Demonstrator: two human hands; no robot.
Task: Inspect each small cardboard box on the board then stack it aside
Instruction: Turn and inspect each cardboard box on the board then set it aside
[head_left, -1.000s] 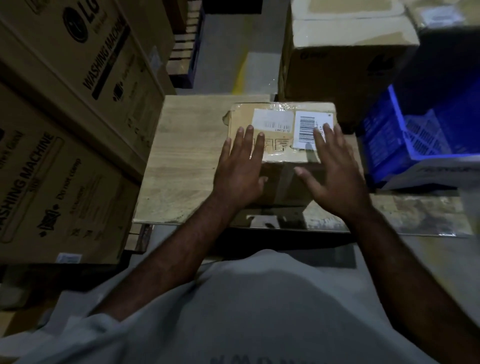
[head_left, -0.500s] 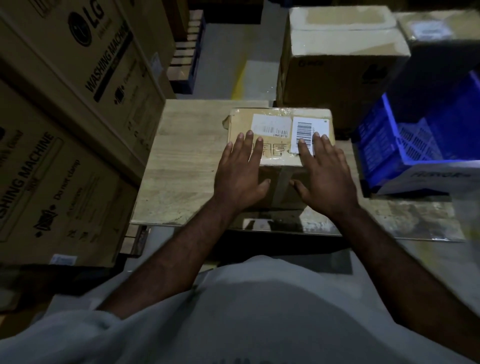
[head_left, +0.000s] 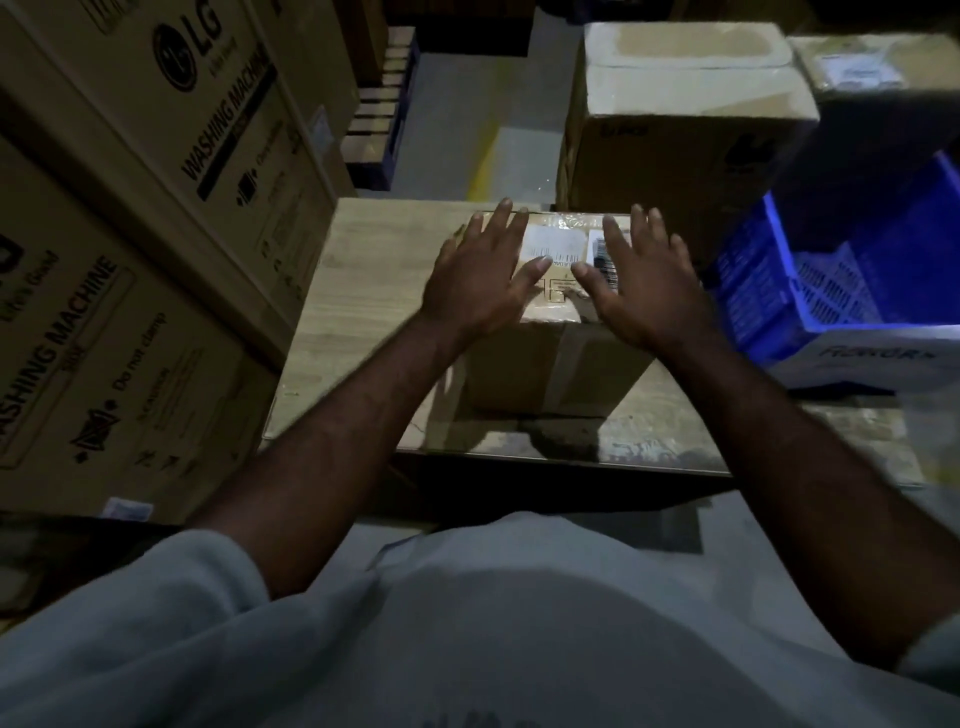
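Left hand (head_left: 483, 275) and right hand (head_left: 644, 280) spread flat, fingers straight, on top of box (head_left: 550, 374), which sits on board (head_left: 363, 291), toward its far right. Risk: flat palms give no grip; a push could slide it off the far edge. Labels (head_left: 553, 244) partly covered; far side hidden; light dim, print unreadable.

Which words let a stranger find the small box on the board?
Between the washing machine cartons and the blue crate lies a board. One cardboard box stands on it, under the left hand and right hand. Smaller than the cartons, it shows barcode labels on top.
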